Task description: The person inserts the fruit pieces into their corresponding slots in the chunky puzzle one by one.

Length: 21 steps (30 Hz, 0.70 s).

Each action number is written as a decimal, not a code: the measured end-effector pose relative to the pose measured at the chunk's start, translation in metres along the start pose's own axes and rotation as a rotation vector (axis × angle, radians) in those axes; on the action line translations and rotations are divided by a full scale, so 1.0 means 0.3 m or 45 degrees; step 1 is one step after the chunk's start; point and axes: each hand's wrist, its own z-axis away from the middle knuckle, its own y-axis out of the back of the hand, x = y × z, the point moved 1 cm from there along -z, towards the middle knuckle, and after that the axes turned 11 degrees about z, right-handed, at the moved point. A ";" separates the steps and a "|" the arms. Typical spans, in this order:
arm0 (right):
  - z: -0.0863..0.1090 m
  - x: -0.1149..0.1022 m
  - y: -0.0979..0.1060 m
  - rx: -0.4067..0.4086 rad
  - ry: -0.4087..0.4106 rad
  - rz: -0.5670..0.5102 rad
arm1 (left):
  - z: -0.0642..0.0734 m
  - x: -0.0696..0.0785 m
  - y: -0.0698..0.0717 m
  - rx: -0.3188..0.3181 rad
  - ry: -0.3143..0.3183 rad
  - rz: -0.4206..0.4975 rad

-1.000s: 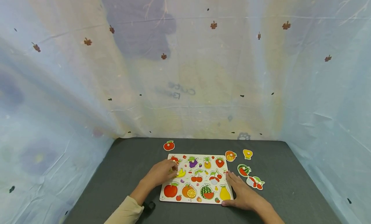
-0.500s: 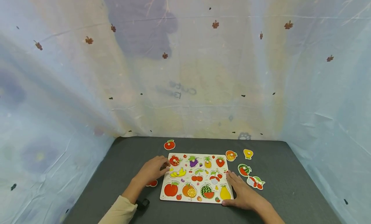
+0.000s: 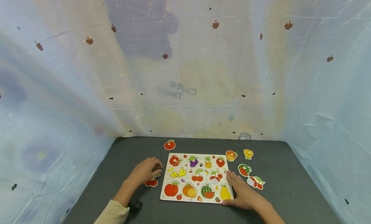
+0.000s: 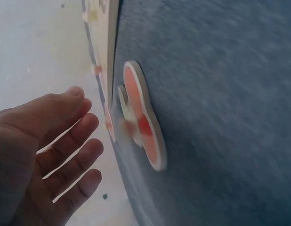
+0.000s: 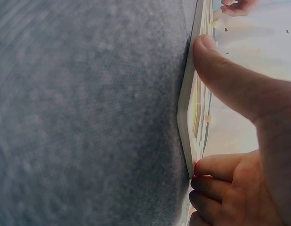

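Note:
My left hand [image 3: 145,171] hovers left of the fruit puzzle board [image 3: 188,198], fingers loosely bent and nothing in them. Under it, partly covered, lies a red cherry puzzle piece [image 3: 151,183]. In the left wrist view this cherry piece shows its small knob and lies on the dark cloth, apart from the fingertips [image 4: 91,146]. My right hand [image 3: 243,193] rests along the board's right edge, fingers extended. In the right wrist view its thumb [image 5: 206,47] presses the board's edge.
Right of the board lie an orange piece [image 3: 231,156], a pear piece [image 3: 248,154], a watermelon piece [image 3: 242,171] and another red-and-white fruit piece [image 3: 258,184]. A red apple-like piece [image 3: 169,144] lies behind the board. A patterned curtain [image 3: 191,72] encloses the dark table [image 3: 121,153].
My left hand has moved left off the board to above the cherry piece, leaving the pomegranate and banana pictures in sight. The right hand keeps its place.

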 end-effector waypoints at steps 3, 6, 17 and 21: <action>0.000 -0.003 0.004 0.000 0.000 0.000 | 0.017 -0.006 0.010 -0.008 0.026 -0.014; 0.000 -0.005 0.006 0.000 0.002 0.001 | 0.033 -0.018 0.018 -0.024 0.049 -0.022; 0.000 0.001 0.001 -0.007 0.001 -0.009 | 0.085 -0.048 0.040 -0.113 0.059 0.044; -0.002 0.002 -0.002 -0.007 0.012 -0.006 | 0.099 -0.053 0.048 -0.130 0.050 0.066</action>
